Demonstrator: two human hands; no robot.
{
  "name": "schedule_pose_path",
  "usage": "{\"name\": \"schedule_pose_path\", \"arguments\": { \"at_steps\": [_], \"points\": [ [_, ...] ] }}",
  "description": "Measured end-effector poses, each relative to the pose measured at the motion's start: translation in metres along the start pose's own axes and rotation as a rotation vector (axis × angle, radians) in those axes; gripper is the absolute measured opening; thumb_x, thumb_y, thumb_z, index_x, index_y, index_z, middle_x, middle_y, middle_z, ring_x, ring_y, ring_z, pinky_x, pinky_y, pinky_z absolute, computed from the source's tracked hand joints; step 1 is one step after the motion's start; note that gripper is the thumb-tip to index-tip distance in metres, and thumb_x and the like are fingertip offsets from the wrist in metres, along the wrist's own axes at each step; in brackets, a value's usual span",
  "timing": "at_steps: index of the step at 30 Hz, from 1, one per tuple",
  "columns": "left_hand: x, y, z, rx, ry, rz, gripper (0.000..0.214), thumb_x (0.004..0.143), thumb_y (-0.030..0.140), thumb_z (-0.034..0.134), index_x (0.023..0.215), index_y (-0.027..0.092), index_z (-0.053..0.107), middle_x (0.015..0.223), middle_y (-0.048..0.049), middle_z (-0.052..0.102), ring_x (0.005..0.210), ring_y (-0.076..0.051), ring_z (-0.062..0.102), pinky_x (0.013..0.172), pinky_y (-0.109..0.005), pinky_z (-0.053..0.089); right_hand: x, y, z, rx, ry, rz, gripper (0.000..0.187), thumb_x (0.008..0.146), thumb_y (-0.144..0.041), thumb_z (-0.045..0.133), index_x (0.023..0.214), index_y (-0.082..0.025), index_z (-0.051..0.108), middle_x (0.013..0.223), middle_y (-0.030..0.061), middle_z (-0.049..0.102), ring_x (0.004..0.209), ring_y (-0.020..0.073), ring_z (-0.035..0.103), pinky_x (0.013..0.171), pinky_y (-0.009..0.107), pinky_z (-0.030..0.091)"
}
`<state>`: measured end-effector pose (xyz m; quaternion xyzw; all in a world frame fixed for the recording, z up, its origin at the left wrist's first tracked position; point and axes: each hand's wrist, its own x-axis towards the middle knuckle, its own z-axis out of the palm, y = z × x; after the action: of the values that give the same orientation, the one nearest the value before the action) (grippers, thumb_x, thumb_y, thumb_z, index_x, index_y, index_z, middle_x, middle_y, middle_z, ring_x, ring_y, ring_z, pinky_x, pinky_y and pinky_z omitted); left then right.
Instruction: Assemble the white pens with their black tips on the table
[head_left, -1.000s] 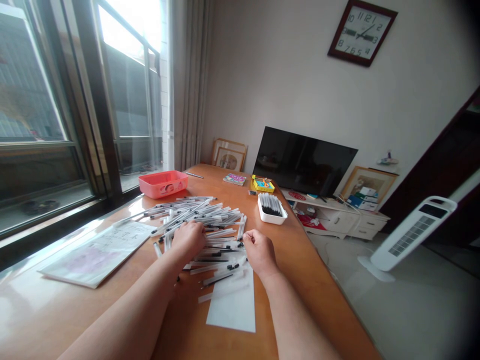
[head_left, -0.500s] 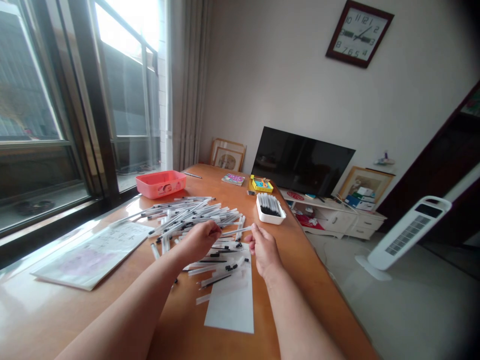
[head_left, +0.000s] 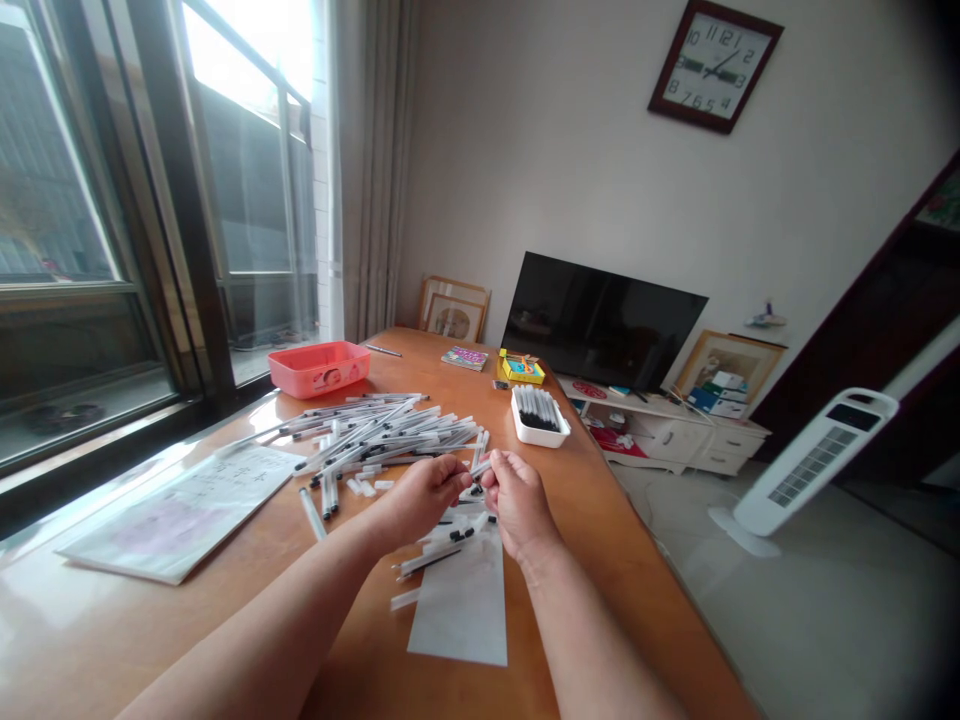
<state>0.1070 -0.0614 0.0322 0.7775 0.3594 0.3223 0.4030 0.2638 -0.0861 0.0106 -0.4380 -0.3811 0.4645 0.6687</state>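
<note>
My right hand (head_left: 521, 505) pinches a whitish pen barrel (head_left: 481, 468), and its tip points toward my left hand (head_left: 426, 495). My left fingers are closed right beside that tip; whatever they grip is too small to make out. Below both hands, pen parts with black pieces (head_left: 461, 535) lie across a white sheet of paper (head_left: 465, 620). Beyond my left hand spreads a heap of clear pens and tubes (head_left: 375, 430), with a few short whitish caps (head_left: 361, 487) at its near edge.
A white box (head_left: 541, 436) of pens stands near the table's right edge. At the back left sits a red plastic basket (head_left: 300, 378). A paper booklet (head_left: 180, 515) lies left. Farther back are a yellow box (head_left: 523, 368) and a small colourful book (head_left: 465, 358).
My hands have come together, and the pen barrel that spanned the space between them is now mostly hidden by fingers. My left hand moved right and slightly nearer.
</note>
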Motion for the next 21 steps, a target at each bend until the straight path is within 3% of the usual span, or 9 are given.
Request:
{"name": "schedule_pose_path", "arguments": {
  "at_steps": [3,9,17,21],
  "points": [
    [0.0,0.002,0.0,-0.099,-0.026,-0.05,0.041,0.091,0.054,0.052,0.074,0.017,0.059,0.061,0.0016,0.049,0.056,-0.011,0.039,0.052,-0.024,0.03,0.001,-0.003,-0.001,0.023,0.0,-0.002,0.035,0.084,-0.051,0.067,0.083,-0.017,0.061,0.061,-0.0054,0.048,0.044,0.0035,0.03,0.041,0.017,0.022],
    [-0.001,0.001,-0.001,-0.426,-0.121,-0.216,0.045,0.085,0.06,0.06,0.087,0.015,0.065,0.058,0.0034,0.046,0.048,-0.008,0.031,0.045,-0.021,0.022,0.0,-0.006,0.001,0.062,-0.007,-0.002,0.035,0.082,-0.051,0.069,0.083,-0.017,0.062,0.06,-0.0058,0.047,0.044,0.0035,0.028,0.041,0.018,0.021],
    [-0.002,0.005,-0.008,-0.707,-0.229,-0.347,0.041,0.081,0.055,0.069,0.092,0.015,0.066,0.061,0.0046,0.044,0.045,-0.005,0.025,0.041,-0.019,0.015,-0.002,-0.005,0.004,0.148,-0.045,-0.009,0.031,0.084,-0.046,0.069,0.081,-0.017,0.062,0.061,-0.0052,0.048,0.044,0.0036,0.028,0.041,0.018,0.02],
    [-0.005,0.001,-0.013,-0.8,-0.314,-0.415,0.038,0.08,0.05,0.072,0.091,0.014,0.066,0.06,0.0054,0.043,0.042,-0.003,0.023,0.039,-0.018,0.013,0.006,-0.015,-0.009,0.206,0.005,-0.035,0.029,0.082,-0.045,0.07,0.083,-0.017,0.062,0.06,-0.0065,0.045,0.044,0.0037,0.027,0.04,0.018,0.019]
  ]
}}
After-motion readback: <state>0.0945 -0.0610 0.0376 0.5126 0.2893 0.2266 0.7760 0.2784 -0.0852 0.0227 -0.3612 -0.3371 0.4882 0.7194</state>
